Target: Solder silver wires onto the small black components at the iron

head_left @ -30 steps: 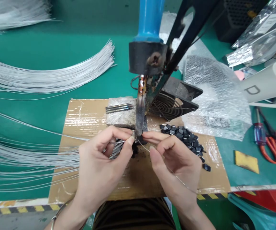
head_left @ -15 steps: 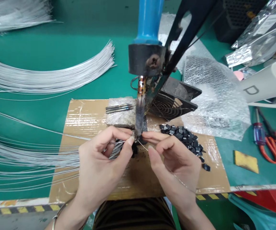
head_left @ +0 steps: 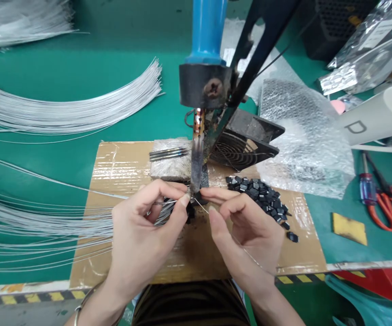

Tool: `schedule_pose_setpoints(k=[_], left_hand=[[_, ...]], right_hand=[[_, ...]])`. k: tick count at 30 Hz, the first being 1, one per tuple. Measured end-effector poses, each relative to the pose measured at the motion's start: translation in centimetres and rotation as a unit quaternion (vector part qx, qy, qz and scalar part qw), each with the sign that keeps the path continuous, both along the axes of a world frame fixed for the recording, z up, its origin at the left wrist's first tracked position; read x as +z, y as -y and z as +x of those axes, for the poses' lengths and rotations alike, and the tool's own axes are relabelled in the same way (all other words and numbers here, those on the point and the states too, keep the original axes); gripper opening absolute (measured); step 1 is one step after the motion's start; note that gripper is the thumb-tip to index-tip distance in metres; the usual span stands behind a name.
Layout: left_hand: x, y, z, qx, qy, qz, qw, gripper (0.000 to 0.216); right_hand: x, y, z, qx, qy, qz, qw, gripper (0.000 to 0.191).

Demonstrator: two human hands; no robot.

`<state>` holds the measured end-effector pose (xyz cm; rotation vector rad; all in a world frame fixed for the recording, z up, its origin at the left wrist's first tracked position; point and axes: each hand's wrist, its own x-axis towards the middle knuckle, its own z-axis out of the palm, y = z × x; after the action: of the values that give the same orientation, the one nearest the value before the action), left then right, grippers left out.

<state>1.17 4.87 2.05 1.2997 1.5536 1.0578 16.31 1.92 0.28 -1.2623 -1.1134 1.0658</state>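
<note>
A soldering iron with a blue handle is clamped in a black bracket, its tip pointing down between my hands. My left hand pinches a thin white wire just left of the tip. My right hand holds a strand of solder wire, whose end reaches the tip; its tail runs across the palm. What lies right at the tip is mostly hidden by fingertips. Several loose black connectors are heaped beside my right hand. White wires spread out left of my left hand.
A cardboard sheet covers the table under my hands. Behind the iron stands a black fan. Spare tips lie on a wrapped block. Right are a yellow sponge, orange-handled scissors and bubble wrap. Another wire bundle lies back left.
The iron and bracket appear slightly further left in view, apparently from a small head shift. Both hands keep almost the same pose at the tip.
</note>
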Motion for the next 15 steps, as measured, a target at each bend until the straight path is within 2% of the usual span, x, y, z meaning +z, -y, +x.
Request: schedule_pose_setpoints(k=[15], left_hand=[[-0.67,0.00,-0.37,-0.018,-0.008,0.023,1.000,0.014]], right_hand=[[-0.63,0.05,-0.25,-0.003,-0.002,0.031,0.999,0.023]])
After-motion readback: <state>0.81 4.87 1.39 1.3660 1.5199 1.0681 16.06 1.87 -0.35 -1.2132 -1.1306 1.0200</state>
